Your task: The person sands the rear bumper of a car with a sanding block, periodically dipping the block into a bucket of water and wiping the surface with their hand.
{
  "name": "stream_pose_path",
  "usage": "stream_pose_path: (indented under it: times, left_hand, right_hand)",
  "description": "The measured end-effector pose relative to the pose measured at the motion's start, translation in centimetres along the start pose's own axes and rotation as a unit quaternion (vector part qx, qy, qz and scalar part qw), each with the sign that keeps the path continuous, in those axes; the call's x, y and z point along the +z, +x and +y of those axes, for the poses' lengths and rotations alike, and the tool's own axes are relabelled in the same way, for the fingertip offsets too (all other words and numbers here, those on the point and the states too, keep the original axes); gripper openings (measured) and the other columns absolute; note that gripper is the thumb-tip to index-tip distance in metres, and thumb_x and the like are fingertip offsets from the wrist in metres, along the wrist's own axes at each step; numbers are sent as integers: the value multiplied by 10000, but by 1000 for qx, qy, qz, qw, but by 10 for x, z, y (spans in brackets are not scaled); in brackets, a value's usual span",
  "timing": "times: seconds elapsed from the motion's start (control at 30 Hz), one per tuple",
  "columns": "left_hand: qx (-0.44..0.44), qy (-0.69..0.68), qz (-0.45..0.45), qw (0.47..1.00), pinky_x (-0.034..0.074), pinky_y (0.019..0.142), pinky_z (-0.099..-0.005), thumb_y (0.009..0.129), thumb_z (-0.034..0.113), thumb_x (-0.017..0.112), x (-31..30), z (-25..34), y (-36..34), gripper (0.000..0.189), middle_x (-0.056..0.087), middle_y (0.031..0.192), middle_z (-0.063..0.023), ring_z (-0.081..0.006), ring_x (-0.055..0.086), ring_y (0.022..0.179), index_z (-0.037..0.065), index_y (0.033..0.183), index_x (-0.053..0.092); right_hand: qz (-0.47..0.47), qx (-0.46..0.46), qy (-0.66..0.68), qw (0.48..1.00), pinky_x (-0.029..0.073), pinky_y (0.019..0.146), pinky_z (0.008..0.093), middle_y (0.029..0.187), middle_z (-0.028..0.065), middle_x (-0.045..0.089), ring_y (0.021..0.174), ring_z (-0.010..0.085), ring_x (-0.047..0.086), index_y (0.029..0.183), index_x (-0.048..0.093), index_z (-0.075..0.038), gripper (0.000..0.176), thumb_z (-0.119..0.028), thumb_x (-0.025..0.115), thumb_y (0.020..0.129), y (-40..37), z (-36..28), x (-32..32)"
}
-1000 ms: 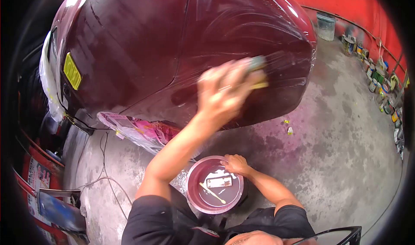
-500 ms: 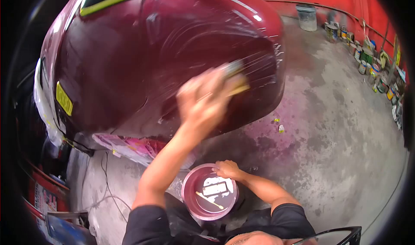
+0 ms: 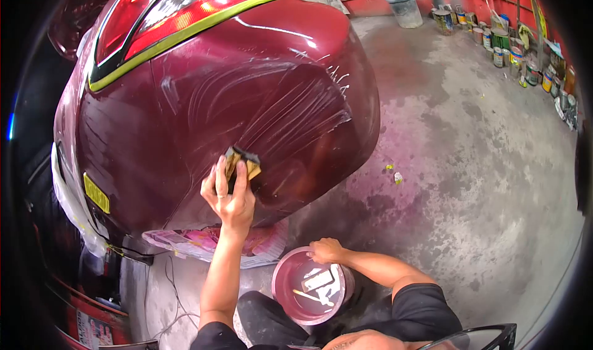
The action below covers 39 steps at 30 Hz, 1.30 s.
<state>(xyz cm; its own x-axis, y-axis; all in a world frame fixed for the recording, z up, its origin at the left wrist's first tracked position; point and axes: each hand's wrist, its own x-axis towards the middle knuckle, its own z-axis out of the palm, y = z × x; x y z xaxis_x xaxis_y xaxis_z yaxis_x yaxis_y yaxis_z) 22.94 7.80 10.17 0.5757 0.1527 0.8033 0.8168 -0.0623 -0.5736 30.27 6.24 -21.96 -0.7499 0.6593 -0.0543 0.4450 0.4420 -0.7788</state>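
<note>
My left hand (image 3: 230, 194) presses a small yellow-and-dark pad (image 3: 243, 162) against the dark red bumper (image 3: 142, 134), its fingers spread over the pad. Wet-looking whitish streaks fan out up and right of the pad. Low in the view, my right hand (image 3: 327, 250) grips the rim of a dark pink bucket (image 3: 283, 288). Inside the bucket are liquid with bright reflections and a thin yellowish stick (image 3: 313, 297).
Green tape (image 3: 191, 36) edges the red tail light (image 3: 179, 13). Masking sheet (image 3: 265, 246) hangs below the bumper. A grey bucket (image 3: 404, 10) and several paint cans (image 3: 516, 56) stand along the red wall. A cable lies on the floor at lower left.
My left hand has moved down and left across the bumper with the pad. The view has shifted, showing more of the tail light. My right hand still holds the bucket rim.
</note>
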Motion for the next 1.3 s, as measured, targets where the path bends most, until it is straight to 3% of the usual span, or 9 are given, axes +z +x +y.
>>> stream_pose_path:
  times: [0.1, 0.27, 0.47, 0.67, 0.77, 0.93, 1.03, 1.13, 1.3]
  left_hand:
    - [3, -52, 21, 998, 428, 903, -372, 716, -47, 752, 21, 23, 33, 410, 647, 1308, -156, -274, 622, 1089, 102, 1098, 769]
    - [86, -113, 36, 989, 429, 945, -421, 768, 105, 696, 69, 99, 134, 363, 623, 1311, -38, -235, 588, 1114, 165, 1124, 740]
    - [33, -45, 16, 998, 432, 880, -380, 700, 24, 740, 25, 22, -23, 352, 645, 1328, -41, -251, 594, 1043, 202, 999, 787]
    - [108, -105, -8, 989, 447, 955, -394, 817, 134, 653, 65, 116, 110, 351, 602, 1343, -40, -212, 554, 1156, 189, 1156, 725]
    - [90, -109, -11, 990, 450, 961, -396, 796, 133, 691, 51, 93, 79, 351, 619, 1309, -46, -227, 558, 1156, 197, 1138, 736]
    - [20, -6, -23, 1000, 471, 931, -424, 741, 62, 779, 3, -13, -94, 308, 639, 1319, -74, -263, 596, 1098, 200, 1016, 776]
    - [15, -65, 29, 997, 458, 947, -414, 763, 40, 771, 33, 42, -17, 284, 652, 1309, -101, -292, 597, 1093, 174, 1013, 774]
    - [12, -133, 14, 991, 428, 973, -422, 749, 51, 685, 62, 114, 73, 459, 631, 1306, -29, -246, 580, 1135, 226, 1171, 727]
    - [-14, -66, -39, 997, 421, 987, -440, 744, 85, 739, 19, 49, -26, 345, 628, 1320, -26, -246, 560, 1187, 217, 1061, 774]
  right_hand:
    - [9, -8, -3, 1000, 534, 855, 533, 976, 232, 724, 952, 432, 693, 1075, 718, -74, 393, -415, 559, 959, 0, 2, -5]
    - [-5, 11, -5, 1000, 529, 872, 529, 992, 231, 723, 967, 437, 688, 1111, 712, -79, 402, -419, 558, 962, 3, 1, 4]
    - [-1, 18, -1, 1000, 537, 850, 520, 1005, 184, 734, 975, 396, 700, 1064, 729, -82, 349, -373, 567, 957, -7, -6, -5]
    - [-13, 12, 8, 1000, 529, 867, 528, 996, 230, 722, 979, 432, 687, 1073, 714, -67, 378, -393, 564, 954, -6, -8, -9]
    - [0, 9, 10, 1000, 533, 839, 539, 955, 232, 724, 943, 440, 691, 1058, 717, -62, 393, -405, 549, 963, -6, -4, -3]
    - [55, -20, -1, 998, 540, 825, 540, 958, 239, 721, 944, 438, 690, 1043, 721, -62, 447, -462, 536, 969, 1, 1, 6]
    - [29, -26, -8, 999, 544, 831, 536, 982, 238, 720, 951, 435, 691, 1025, 725, -53, 499, -505, 519, 972, 3, 2, -3]
    - [-8, -6, -19, 1000, 548, 824, 538, 981, 226, 726, 939, 433, 695, 1002, 729, -45, 521, -515, 504, 979, 5, 0, 9]
    - [1, -16, -4, 1000, 528, 854, 555, 1019, 195, 723, 971, 425, 683, 1078, 718, -59, 476, -483, 526, 978, 0, -1, 0]
